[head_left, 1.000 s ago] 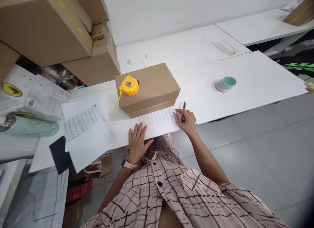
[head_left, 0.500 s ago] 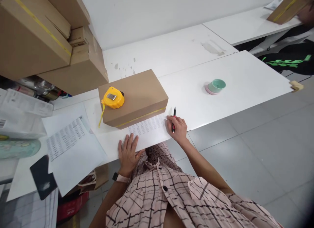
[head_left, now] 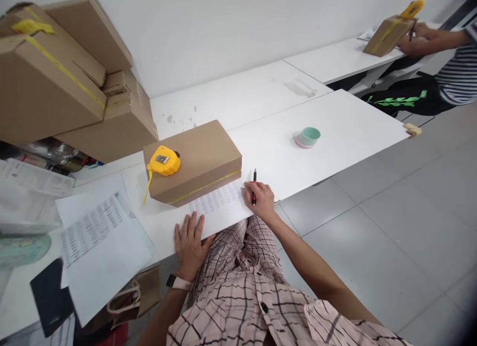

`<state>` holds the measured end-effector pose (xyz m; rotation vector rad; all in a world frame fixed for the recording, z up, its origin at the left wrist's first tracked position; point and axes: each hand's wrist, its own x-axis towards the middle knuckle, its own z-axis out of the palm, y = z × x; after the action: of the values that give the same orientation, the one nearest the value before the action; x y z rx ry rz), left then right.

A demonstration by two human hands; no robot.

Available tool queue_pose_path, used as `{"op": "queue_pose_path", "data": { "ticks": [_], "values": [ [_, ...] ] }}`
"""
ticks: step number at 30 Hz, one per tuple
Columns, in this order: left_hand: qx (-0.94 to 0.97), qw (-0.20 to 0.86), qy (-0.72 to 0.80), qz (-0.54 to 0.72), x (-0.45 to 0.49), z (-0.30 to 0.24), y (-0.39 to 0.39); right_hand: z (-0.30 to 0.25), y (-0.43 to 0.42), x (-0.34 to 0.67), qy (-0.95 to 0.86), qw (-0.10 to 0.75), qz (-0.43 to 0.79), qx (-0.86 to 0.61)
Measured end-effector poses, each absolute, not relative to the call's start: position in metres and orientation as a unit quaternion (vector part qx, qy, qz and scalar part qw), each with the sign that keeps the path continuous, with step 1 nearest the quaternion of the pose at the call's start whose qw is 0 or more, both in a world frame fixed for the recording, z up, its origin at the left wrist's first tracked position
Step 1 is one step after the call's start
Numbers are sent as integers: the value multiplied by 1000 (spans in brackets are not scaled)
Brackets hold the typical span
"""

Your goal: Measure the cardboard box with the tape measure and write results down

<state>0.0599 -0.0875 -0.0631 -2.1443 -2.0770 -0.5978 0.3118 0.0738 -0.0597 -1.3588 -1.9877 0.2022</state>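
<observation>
My right hand [head_left: 260, 201] is closed around a red-and-black pen [head_left: 254, 183], its tip down on a printed sheet [head_left: 219, 207] at the table's front edge. My left hand [head_left: 190, 244] lies flat with fingers spread on that sheet's near left corner. Just behind the sheet sits a brown cardboard box [head_left: 199, 160] with a yellow tape band, and a yellow tape measure [head_left: 163, 162] rests on its left top, its strap hanging down the side.
More printed sheets [head_left: 97, 242] and a black phone [head_left: 48, 296] lie at left. Stacked cardboard boxes [head_left: 67, 83] stand at back left. A mint bowl [head_left: 308, 136] sits on the white table [head_left: 354, 122]. Another person [head_left: 443, 43] handles a box at a far table.
The view has swung up and to the right, bringing the other person into sight. Both of my hands keep their places on the sheet.
</observation>
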Motion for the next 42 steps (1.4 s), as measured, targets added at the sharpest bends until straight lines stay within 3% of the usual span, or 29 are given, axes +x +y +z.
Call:
{"op": "queue_pose_path", "data": {
  "ticks": [36, 42],
  "values": [
    [-684, -25, -675, -276, 65, -67, -88, -68, 77, 318, -779, 378, 55, -497],
    [-529, -147, -681, -484, 48, -39, -80, -65, 72, 319, -771, 388, 91, -497]
  ]
}}
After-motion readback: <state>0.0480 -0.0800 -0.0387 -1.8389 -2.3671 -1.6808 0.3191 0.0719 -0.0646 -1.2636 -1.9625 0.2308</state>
